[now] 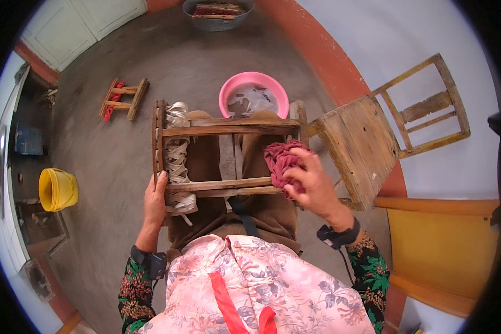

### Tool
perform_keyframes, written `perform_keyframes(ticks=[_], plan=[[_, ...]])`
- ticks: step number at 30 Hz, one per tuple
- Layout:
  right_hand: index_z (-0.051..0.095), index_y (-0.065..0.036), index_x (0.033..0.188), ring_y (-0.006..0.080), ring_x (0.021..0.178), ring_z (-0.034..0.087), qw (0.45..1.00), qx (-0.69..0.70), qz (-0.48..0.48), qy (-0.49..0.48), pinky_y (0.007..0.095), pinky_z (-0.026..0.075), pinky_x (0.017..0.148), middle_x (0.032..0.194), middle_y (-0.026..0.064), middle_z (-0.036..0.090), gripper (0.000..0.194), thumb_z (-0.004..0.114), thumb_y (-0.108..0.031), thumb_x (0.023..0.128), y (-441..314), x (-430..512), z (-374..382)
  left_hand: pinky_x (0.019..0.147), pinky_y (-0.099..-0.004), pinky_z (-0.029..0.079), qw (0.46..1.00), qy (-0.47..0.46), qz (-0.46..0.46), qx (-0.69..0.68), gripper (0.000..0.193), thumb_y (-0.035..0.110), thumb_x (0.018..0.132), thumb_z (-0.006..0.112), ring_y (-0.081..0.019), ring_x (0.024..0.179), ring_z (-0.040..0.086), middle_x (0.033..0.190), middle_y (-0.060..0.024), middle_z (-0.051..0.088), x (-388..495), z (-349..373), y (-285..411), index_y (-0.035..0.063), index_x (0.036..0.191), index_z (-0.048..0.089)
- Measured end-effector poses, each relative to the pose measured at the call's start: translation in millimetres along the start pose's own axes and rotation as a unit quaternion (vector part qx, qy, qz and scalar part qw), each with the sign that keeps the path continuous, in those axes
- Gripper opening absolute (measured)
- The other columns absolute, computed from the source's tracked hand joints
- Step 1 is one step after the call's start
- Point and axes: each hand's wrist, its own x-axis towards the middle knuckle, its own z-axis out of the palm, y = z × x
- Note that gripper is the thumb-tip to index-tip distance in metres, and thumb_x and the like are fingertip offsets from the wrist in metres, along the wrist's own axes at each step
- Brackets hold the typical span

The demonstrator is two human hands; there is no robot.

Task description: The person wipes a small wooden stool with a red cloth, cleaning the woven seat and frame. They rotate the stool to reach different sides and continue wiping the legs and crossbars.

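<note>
Across my lap lies a small wooden frame (229, 131), like an upturned stool, with two pairs of crossbars between its side rails. My left hand (153, 204) grips its left rail, thumb on top. A white fabric strip (177, 160) is laced in zigzags along that rail's inner side, with a loose end hanging near my left hand. In my right hand (317, 188) is a crumpled dark red cloth (282, 165), held against the frame's right side. The cloth covers part of the right rail and the near crossbar's end.
Beyond my knees stands a pink basin (223, 99) with water. A wooden chair (365, 142) is close on my right. Farther left are a small wooden frame (137, 100) with red strip and a yellow bucket (69, 190). A grey tub (217, 26) holds wood pieces.
</note>
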Motion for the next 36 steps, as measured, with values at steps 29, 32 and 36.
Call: perform_keyframes(ticks=[29,32,36], plan=[[0.067,-0.004,0.102,0.03,0.105,0.064,0.963,-0.017,-0.264,-0.048,0.0388,0.053,0.088,0.111,0.013,0.067,0.019,0.064,-0.012,0.086,-97.9,79.8,118.3,0.108,-0.0303,0.043,1.0,-0.012,-0.004,0.008,0.059,0.043,0.108,0.058,-0.0149,0.121,0.058,0.13,-0.0079,0.068,0.1,3.1,3.8,0.0013,0.15,0.055],[0.067,-0.004,0.104,0.0266,0.1,0.062,0.961,-0.017,-0.274,-0.035,0.0383,0.049,0.085,0.109,0.0118,0.066,0.023,0.063,-0.015,0.084,-70.5,62.8,95.0,0.108,-0.0306,0.043,0.999,-0.007,-0.009,0.031,0.06,0.043,0.109,0.058,-0.0152,0.119,0.058,0.13,-0.0083,0.068,-3.2,4.3,6.7,0.0029,0.153,0.052],[0.067,-0.003,0.107,0.028,0.104,0.063,0.965,-0.034,-0.249,-0.081,0.0387,0.051,0.088,0.115,0.0128,0.066,0.026,0.065,-0.014,0.083,-52.2,42.2,67.9,0.105,-0.0315,0.045,1.0,-0.005,0.004,0.01,0.061,0.045,0.108,0.059,-0.0158,0.116,0.059,0.13,-0.0079,0.068,-5.8,7.5,7.5,0.0056,0.154,0.051]])
